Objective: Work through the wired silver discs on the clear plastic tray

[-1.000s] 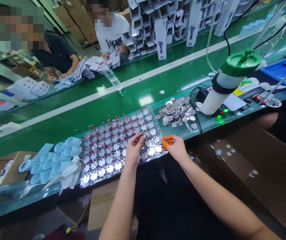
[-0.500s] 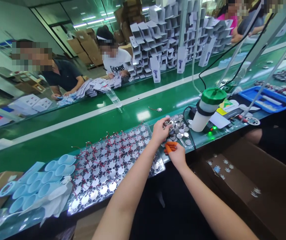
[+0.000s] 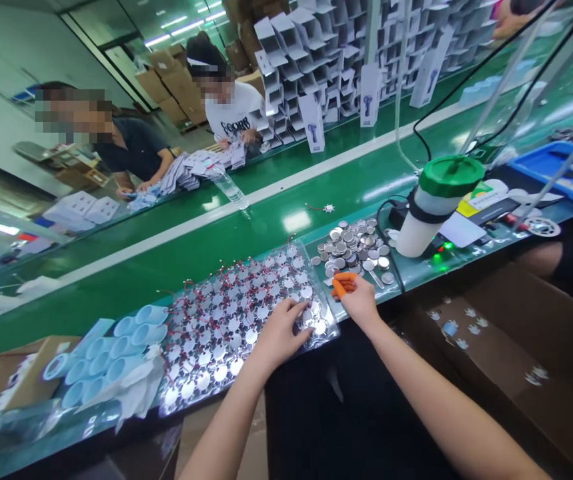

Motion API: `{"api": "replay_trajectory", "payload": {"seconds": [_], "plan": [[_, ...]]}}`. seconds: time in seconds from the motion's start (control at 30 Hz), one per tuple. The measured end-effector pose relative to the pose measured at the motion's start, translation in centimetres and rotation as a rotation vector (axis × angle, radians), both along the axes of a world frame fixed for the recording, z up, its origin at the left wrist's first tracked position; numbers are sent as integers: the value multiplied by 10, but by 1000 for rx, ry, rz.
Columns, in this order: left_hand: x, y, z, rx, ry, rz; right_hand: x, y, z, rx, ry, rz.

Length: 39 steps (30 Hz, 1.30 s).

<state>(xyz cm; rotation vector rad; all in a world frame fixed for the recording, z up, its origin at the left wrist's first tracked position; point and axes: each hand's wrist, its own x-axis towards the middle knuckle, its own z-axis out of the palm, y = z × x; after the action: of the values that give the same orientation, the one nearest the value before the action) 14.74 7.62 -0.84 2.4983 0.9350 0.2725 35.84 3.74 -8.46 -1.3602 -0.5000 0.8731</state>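
My left hand (image 3: 282,331) is over the right end of a tray (image 3: 330,327) with rows of small parts, each a white disc with red wires. Thumb and fingers are apart and curved around a part near the tray's front corner; nothing shows held between them. Just right of the tray, my right hand (image 3: 361,300) wears orange finger covers (image 3: 345,285). Its fingers are curled together, and whatever they hold, if anything, is hidden. Beyond it lies a pile of round silver metal discs (image 3: 353,243) on the bench.
Right of the pile stands a white cup with a green lid (image 3: 433,203), near a blue tray (image 3: 561,170). Light-blue cups (image 3: 111,353) lie left of the parts. A green conveyor (image 3: 261,223) runs behind, with two people and stacked white boxes (image 3: 316,73) across it.
My left hand has moved from the disc pile down and left to the tray's right end. My right hand stays beside the pile, fingers curled. The view has shifted slightly.
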Motion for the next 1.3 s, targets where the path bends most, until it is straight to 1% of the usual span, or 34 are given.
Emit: {"api": "replay_trajectory", "payload": {"seconds": [0.07, 0.1, 0.17, 0.2, 0.27, 0.33, 0.43, 0.5, 0.57, 0.6, 0.67, 0.7, 0.77, 0.83, 0.87, 0.93, 1.0, 1.07, 1.1, 1.17, 1.2, 1.23, 1.3], "plan": [[1, -3, -5, -10, -18, 10, 0, 2, 0, -1, 2, 4], [2, -1, -4, -15, -35, 10, 0, 2, -1, -1, 4, 4], [5, 13, 2, 2, -83, 20, 1, 0, -1, 1, 8, 2], [8, 25, 7, 35, -114, 36, 0, 0, -2, 3, 9, 0], [15, 58, 17, 122, -181, 86, 0, -2, -3, 3, 7, -7], [28, 103, 24, 190, -243, 145, 0, -2, -5, 2, 1, -15], [53, 176, 27, 218, -292, 251, 0, -2, -8, -4, -10, -16], [68, 218, 24, 221, -293, 302, 0, -2, -11, -3, -19, -13], [76, 248, 21, 212, -276, 341, 0, -2, -13, 12, -31, -15], [78, 258, 18, 205, -260, 353, -1, -2, -14, 22, -38, -20], [75, 270, 14, 185, -209, 356, -1, -2, -15, 36, -48, -34], [72, 271, 12, 176, -180, 348, -1, -2, -15, 38, -51, -41], [60, 267, 10, 164, -127, 323, -2, -2, -14, 38, -53, -48], [45, 253, 11, 165, -92, 291, -2, -2, -14, 42, -58, -43], [36, 243, 14, 166, -79, 265, -2, -2, -13, 45, -64, -39], [15, 214, 20, 155, -52, 182, -2, -2, -14, 46, -73, -34], [-5, 178, 27, 122, -17, 64, -2, -3, -14, 42, -80, -25], [-21, 141, 29, 85, 40, -45, -2, -3, -15, 40, -84, -16], [-26, 124, 28, 77, 80, -77, -2, -3, -16, 39, -85, -12], [-31, 101, 22, 84, 150, -83, -1, -4, -16, 41, -85, -5], [-31, 94, 19, 94, 172, -64, -1, -4, -16, 43, -85, -3], [-30, 90, 15, 104, 181, -37, -1, -5, -16, 45, -87, -1], [-25, 90, 12, 117, 165, 12, 0, -5, -15, 53, -90, -1]]}}
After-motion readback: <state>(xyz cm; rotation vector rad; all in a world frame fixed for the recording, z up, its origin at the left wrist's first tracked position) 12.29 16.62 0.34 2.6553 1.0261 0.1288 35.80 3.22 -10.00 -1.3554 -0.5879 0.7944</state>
